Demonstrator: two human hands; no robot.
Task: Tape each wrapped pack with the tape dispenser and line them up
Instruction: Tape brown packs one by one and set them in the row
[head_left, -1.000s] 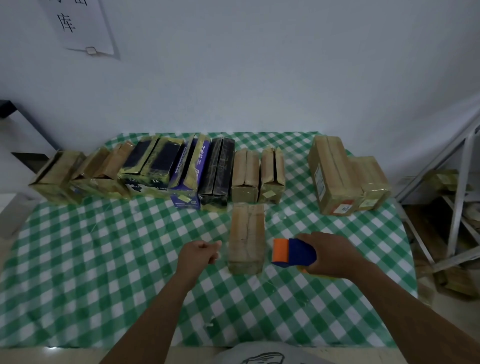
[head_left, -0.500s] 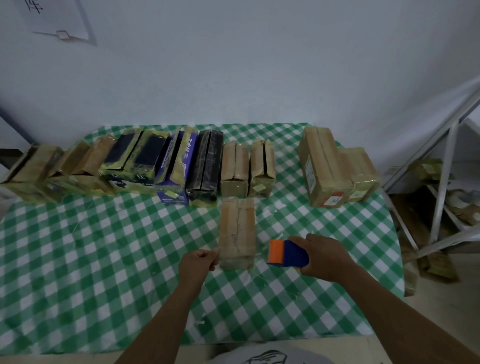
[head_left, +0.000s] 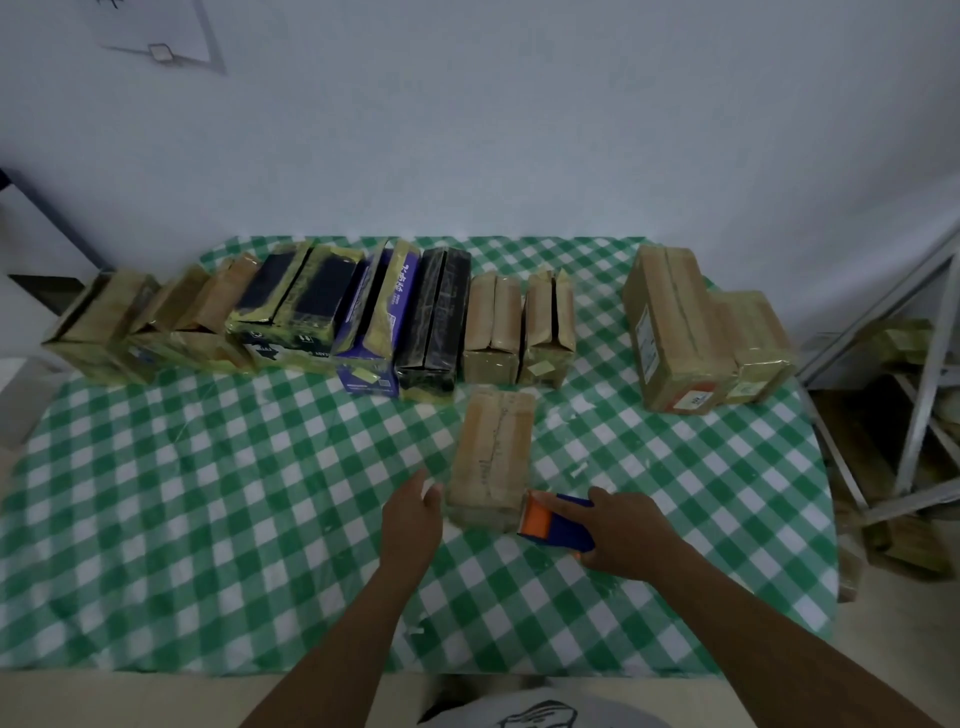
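Observation:
A brown wrapped pack (head_left: 493, 452) lies lengthwise in the middle of the green checked table (head_left: 208, 493). My right hand (head_left: 621, 535) grips a blue and orange tape dispenser (head_left: 553, 522), whose orange end touches the pack's near right corner. My left hand (head_left: 413, 512) rests against the pack's near left side, fingers loosely together; whether it pinches tape I cannot tell. Behind the pack stands a row of taped packs (head_left: 322, 317), brown, black and purple, side by side along the back.
Two larger brown boxes (head_left: 675, 332) stand apart at the back right of the table. A metal rack (head_left: 924, 395) with more packs stands off the table's right edge. A white wall rises behind, with a paper sheet (head_left: 156, 31) pinned at the upper left.
My right hand has brought the dispenser left and closer until it touches the pack's near right corner. My left hand has shifted up along the pack's left side.

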